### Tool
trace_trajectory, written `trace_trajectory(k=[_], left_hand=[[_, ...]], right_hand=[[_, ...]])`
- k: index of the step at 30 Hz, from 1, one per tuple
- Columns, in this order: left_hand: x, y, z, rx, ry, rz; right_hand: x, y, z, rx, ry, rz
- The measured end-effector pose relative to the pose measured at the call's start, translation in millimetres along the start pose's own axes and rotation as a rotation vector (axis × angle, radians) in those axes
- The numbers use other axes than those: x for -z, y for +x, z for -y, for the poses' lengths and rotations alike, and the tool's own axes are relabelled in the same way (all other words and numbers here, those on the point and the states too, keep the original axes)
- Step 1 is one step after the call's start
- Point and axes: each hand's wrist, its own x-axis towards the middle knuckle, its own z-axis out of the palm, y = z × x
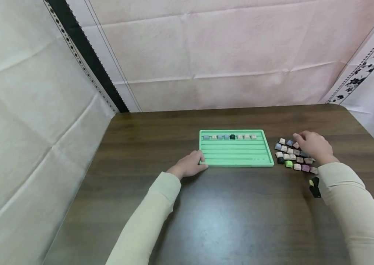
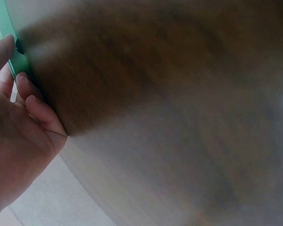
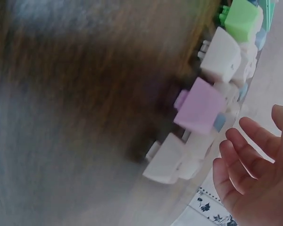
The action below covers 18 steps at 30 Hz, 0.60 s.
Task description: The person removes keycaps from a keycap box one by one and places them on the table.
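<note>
A light green tray (image 1: 240,165) with horizontal ridges lies on the table, and several keycaps (image 1: 232,137), one of them black, stand in a row along its top slot. My left hand (image 1: 189,164) grips the tray's near left corner between thumb and fingers. To the tray's right sits a cluster of loose keycaps, mostly white and grey, with a bright green keycap (image 1: 288,163) and a purple keycap (image 3: 200,106) at its near edge. Over the far right of this cluster is my right hand (image 1: 316,146), fingers loosely bent and thumb apart, with nothing visible between them.
The brown wooden table (image 1: 213,221) is enclosed by pale cloth hangings (image 1: 240,48) at the back and sides. A small black object (image 1: 314,187) with a yellow patch shows beside the right sleeve (image 1: 349,202).
</note>
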Motion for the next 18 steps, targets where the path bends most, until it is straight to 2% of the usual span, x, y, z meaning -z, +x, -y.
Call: trace_trajectory(k=[7, 18], left_hand=[[1.1, 1.2, 0.2, 0.004, 0.010, -0.002], [-0.6, 0.4, -1.2, -0.012, 0.016, 0.001]], right_hand=[[-1, 8.6, 20, 0.062, 0.030, -0.050], [-13, 15.6, 57, 0.139, 0.082, -0.044]])
